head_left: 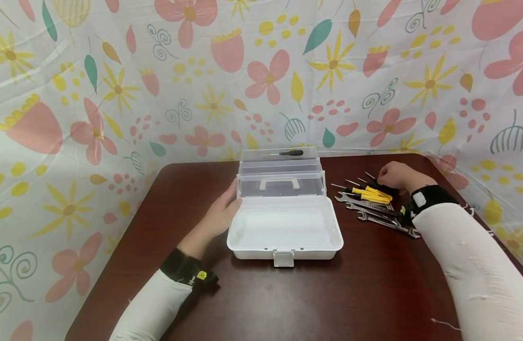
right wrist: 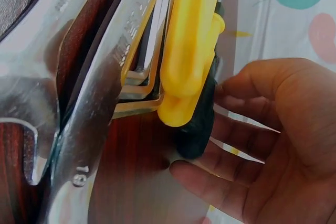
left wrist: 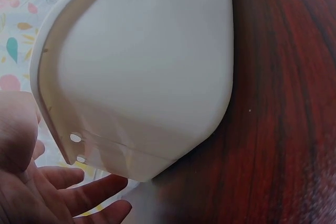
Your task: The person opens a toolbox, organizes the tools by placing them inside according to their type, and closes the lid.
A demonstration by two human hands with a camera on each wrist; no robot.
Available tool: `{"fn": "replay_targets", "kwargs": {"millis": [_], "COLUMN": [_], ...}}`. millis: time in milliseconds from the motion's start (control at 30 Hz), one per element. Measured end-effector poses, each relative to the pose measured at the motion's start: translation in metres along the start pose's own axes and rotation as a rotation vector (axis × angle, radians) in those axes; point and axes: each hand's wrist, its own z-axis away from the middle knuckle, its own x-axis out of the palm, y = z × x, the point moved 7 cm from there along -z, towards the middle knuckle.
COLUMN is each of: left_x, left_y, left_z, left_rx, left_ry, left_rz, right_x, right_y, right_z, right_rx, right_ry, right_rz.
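- Left hand (head_left: 219,212), fingers loosely spread, beside open toolbox (head_left: 284,229).
- Right hand (head_left: 401,176) curls fingers round black screwdriver (right wrist: 193,142).
- Apparently picking up; next calls for a clean lift.

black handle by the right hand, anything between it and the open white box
Yes, along the table: yellow-handled screwdrivers beside the black handle, then the right wall of the white box. Over the top, nothing visible blocks it; the lid stands open.

Left hand (left wrist: 44,195), fingers loosely spread, beside white box (left wrist: 147,66); box on red-brown table (left wrist: 278,103).
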Motion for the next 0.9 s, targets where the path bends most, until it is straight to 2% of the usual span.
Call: {"fn": "replay_targets", "kwargs": {"millis": [400,900], "left_x": [0.0,0.002], "left_y": [0.0,-0.001], "left_z": [0.001,0.0], "left_rx": [-0.017,-0.01], "left_ry": [-0.011,-0.003], "left_rz": [0.038,0.023], "right_x": [-0.003,0.0], "right_y": [0.012,0.021], "right_z": [0.001,-0.001], "right_rx": [0.029,0.044], "right_ry": [0.048,0.069], "right_rz": [-0.056,-0.091]}}
